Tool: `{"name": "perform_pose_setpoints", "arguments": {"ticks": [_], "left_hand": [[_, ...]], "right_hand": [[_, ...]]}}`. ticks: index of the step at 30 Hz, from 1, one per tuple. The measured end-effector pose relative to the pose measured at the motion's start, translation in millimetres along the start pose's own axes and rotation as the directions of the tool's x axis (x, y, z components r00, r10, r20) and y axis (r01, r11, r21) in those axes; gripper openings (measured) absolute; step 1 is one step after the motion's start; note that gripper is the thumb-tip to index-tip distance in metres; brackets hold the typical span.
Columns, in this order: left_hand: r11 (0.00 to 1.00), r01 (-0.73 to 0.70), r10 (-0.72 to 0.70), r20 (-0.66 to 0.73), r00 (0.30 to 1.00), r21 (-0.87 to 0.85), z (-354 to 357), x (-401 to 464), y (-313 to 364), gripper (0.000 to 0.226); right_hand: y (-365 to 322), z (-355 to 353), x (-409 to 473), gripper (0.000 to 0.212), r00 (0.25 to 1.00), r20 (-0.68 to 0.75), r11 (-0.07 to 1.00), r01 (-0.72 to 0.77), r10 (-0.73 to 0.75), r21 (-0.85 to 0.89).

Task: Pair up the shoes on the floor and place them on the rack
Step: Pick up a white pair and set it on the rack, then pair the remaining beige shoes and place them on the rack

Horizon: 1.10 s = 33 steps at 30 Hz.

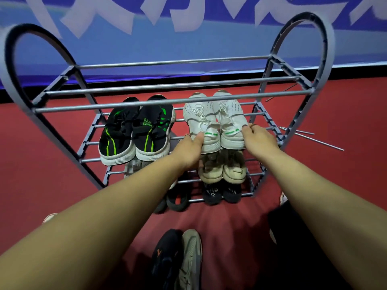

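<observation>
A grey shoe rack (167,86) with metal bars stands on the red floor. On its second shelf, a pair of white sneakers (219,116) sits at the right, heels toward me. My left hand (191,147) grips the heel of the left white sneaker. My right hand (258,138) grips the heel of the right one. A black pair with green stripes (136,130) sits to their left on the same shelf. Beige shoes (223,169) and dark shoes (222,194) fill the lower shelves.
On the floor near me lie a dark shoe with orange marks (165,256) and a grey shoe (191,256), side by side. Loose metal rods (310,137) lie right of the rack. A blue banner (188,28) covers the wall behind. The rack's top shelf holds nothing.
</observation>
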<state>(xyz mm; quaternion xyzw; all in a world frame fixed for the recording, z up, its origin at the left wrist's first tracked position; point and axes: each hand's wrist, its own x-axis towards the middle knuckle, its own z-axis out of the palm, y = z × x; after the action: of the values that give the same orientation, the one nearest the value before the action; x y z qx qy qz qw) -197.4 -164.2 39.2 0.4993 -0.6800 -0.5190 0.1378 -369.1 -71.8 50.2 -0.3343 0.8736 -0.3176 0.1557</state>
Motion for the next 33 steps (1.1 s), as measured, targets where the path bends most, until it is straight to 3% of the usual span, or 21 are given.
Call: {"name": "perform_pose_setpoints", "arguments": {"ticks": [1, 3, 5, 7, 11, 15, 18, 23, 25, 27, 30, 33], "left_hand": [[0.99, -0.059, 0.062, -0.023, 0.998, 0.127, -2, -9, -2, 0.082], [0.93, -0.171, 0.213, -0.098, 0.972, 0.327, -6, -34, -7, 0.057], [0.891, -0.234, 0.304, -0.127, 0.944, 0.389, -11, -56, -23, 0.04], [0.908, -0.226, 0.283, -0.118, 0.952, 0.353, -20, -69, -50, 0.038], [0.982, -0.047, 0.076, -0.156, 0.985, 0.181, -39, -85, -91, 0.036], [0.993, -0.115, 0.119, -0.147, 0.982, 0.038, -52, -105, -124, 0.027], [0.994, -0.107, 0.11, -0.155, 0.982, 0.028, -61, -127, -161, 0.028], [0.987, 0.004, 0.018, -0.136, 0.991, 0.163, -71, -160, -245, 0.029], [0.97, 0.043, -0.018, -0.106, 0.994, 0.241, -69, -169, -272, 0.031], [0.932, 0.075, -0.072, -0.024, 0.997, 0.355, -65, -181, -296, 0.033], [0.85, 0.099, -0.201, 0.145, 0.969, 0.518, -60, -198, -329, 0.03], [0.8, 0.07, -0.289, 0.281, 0.915, 0.596, -53, -207, -351, 0.033]], "right_hand": [[1, -1, -2, 0.048, 1.0, -0.028, 1.0, 0.01, -0.011, -0.028], [3, -5, -8, 0.05, 0.992, -0.12, 0.998, 0.022, -0.029, -0.059], [5, -10, -19, 0.045, 0.975, -0.207, 0.994, 0.059, -0.076, -0.088], [4, -13, -34, 0.039, 0.955, -0.248, 0.983, 0.14, -0.165, -0.117], [-11, 0, -78, 0.033, 0.923, -0.21, 0.946, 0.314, -0.323, -0.079], [-23, 44, -122, 0.028, 0.867, 0.103, 0.853, 0.497, -0.487, -0.157], [-21, 85, -145, 0.024, 0.889, 0.36, 0.927, 0.35, -0.282, -0.138], [17, 168, -191, 0.016, 0.889, 0.458, 0.995, 0.044, 0.0, -0.085], [38, 195, -216, 0.033, 0.855, 0.51, 0.992, -0.041, 0.094, -0.116], [57, 217, -243, 0.038, 0.812, 0.567, 0.981, -0.04, 0.142, -0.189], [70, 237, -271, 0.02, 0.709, 0.685, 0.963, 0.033, 0.166, -0.268], [70, 245, -281, 0.018, 0.701, 0.703, 0.936, 0.159, 0.117, -0.315]]}}
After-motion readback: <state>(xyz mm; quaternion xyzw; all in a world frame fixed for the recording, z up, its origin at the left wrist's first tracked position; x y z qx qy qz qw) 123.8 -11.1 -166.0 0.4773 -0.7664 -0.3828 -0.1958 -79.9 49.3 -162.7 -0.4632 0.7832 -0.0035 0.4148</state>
